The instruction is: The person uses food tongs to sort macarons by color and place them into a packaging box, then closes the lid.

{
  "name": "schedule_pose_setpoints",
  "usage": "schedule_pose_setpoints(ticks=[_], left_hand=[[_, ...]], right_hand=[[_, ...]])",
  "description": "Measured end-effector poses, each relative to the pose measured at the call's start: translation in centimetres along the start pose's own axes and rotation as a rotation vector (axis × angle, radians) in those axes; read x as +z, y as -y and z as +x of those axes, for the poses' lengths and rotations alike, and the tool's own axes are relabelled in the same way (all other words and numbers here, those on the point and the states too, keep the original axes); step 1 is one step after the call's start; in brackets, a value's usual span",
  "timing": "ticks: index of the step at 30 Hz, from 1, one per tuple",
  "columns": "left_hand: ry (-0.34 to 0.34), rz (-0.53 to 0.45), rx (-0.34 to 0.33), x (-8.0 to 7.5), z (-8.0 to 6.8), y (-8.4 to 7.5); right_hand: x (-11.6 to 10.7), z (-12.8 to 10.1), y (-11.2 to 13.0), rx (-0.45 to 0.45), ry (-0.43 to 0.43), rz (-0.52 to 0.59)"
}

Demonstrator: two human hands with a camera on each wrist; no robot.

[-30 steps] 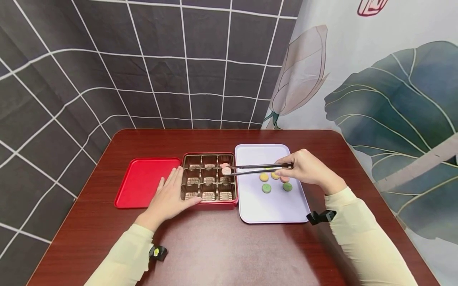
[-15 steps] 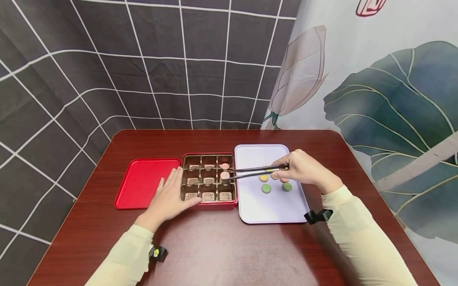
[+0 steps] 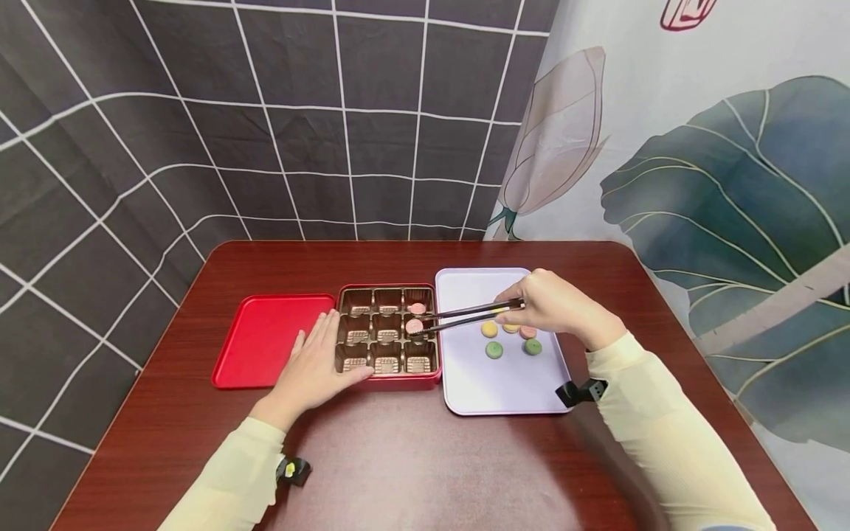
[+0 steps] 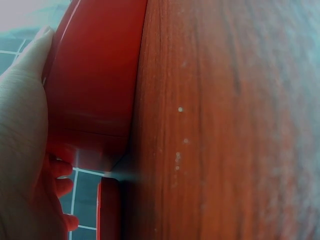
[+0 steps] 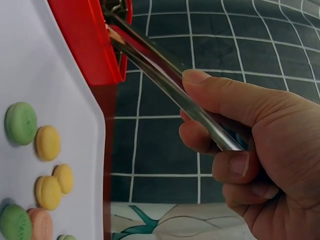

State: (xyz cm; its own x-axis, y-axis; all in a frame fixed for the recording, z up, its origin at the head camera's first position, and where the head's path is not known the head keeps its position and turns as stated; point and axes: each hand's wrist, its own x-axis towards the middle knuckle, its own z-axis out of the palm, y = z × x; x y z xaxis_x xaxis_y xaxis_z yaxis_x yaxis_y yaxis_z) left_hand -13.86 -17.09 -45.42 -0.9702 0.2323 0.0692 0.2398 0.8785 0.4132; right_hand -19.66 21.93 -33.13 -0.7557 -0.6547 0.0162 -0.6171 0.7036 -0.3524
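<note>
My right hand (image 3: 551, 301) grips slim metal tongs (image 3: 471, 313), thumb on one side and fingers curled on the other. Their tips reach into the red box (image 3: 398, 381) with its gold divided insert, on either side of a pink macaron (image 3: 415, 326) in the middle compartment of the right column. Behind it, another pink macaron (image 3: 417, 308) lies in the back right compartment. My left hand (image 3: 312, 372) rests with straight fingers along the box's left side, its thumb at the front edge. In the left wrist view, the thumb lies against the red wall (image 4: 95, 75).
Right of the box stands a white tray (image 3: 505, 391) with yellow (image 3: 489, 330), green (image 3: 494, 350) and pink macarons (image 3: 528, 332), partly under my right hand. A red lid (image 3: 255, 346) lies left of the box on the brown table (image 3: 412, 472). A dark checked curtain (image 3: 299, 140) hangs behind.
The tongs have lowered the front pink macaron into its compartment and shifted it slightly left. My right hand has moved left and now tilts the tongs more steeply. My left hand stays put.
</note>
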Motion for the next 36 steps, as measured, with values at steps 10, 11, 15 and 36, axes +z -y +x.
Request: schedule_pose_setpoints(ticks=[10,11,15,36], left_hand=[[-0.003,-0.002,-0.007,0.0,0.0,0.1],[-0.003,-0.001,-0.006,0.0,0.0,0.1],[0.0,0.002,-0.005,0.0,0.0,0.2],[0.003,-0.022,-0.011,0.2,0.0,0.0]], right_hand=[[-0.9,1.5,1.3,-0.028,0.024,-0.08],[-0.9,1.7,1.4,-0.03,0.03,-0.087],[-1.2,2.2,1.9,-0.054,0.043,-0.121],[-2.6,3.7,4.3,-0.02,0.144,-0.245]])
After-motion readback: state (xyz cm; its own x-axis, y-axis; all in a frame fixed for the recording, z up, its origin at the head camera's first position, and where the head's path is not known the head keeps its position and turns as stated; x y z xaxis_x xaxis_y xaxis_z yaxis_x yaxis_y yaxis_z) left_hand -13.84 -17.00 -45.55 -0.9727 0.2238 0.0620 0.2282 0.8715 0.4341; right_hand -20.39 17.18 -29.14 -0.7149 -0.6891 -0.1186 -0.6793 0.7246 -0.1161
